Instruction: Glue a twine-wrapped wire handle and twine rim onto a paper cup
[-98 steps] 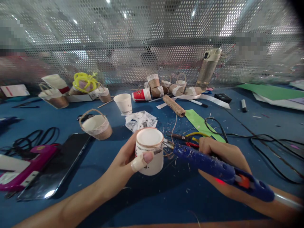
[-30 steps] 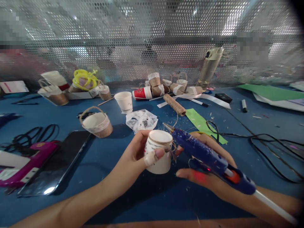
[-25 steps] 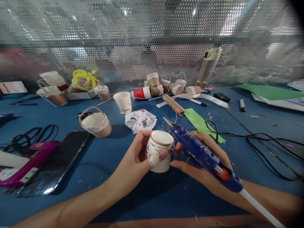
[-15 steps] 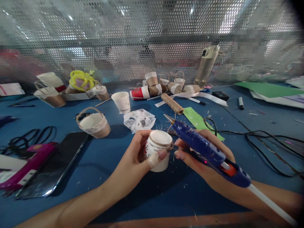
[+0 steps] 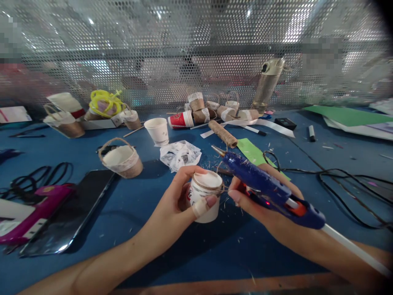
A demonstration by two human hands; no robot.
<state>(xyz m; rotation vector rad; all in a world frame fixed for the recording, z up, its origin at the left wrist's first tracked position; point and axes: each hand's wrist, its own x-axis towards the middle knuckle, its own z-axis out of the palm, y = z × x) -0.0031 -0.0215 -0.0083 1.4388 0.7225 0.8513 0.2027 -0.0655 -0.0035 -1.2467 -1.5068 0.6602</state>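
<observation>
My left hand point(image 5: 170, 205) is wrapped round a small white paper cup point(image 5: 205, 194) with dark and red print. Its index finger rests at the rim and its bandaged thumb presses the near side. A brown twine runs round the cup just under the rim, and a loose twine end sticks out on the right. In my right hand point(image 5: 260, 215) is a blue hot glue gun point(image 5: 258, 176), a white glue stick point(image 5: 353, 246) protruding from its back. The nozzle points up and left, above the cup's right side. My right thumb and fingertips are close together beside the twine end.
Behind the cup lie a crumpled clear plastic bag point(image 5: 181, 157), a twine roll point(image 5: 223, 134) and green paper point(image 5: 252, 151). A handled cup basket point(image 5: 129, 164), phone point(image 5: 70, 209) and magenta glue gun point(image 5: 37, 217) are left. Black cable point(image 5: 331, 200) loops right; a bottle point(image 5: 267, 84) stands behind.
My left index finger has shifted slightly over the rim. My right thumb and fingertips have drawn together, and the glue gun has moved only a little.
</observation>
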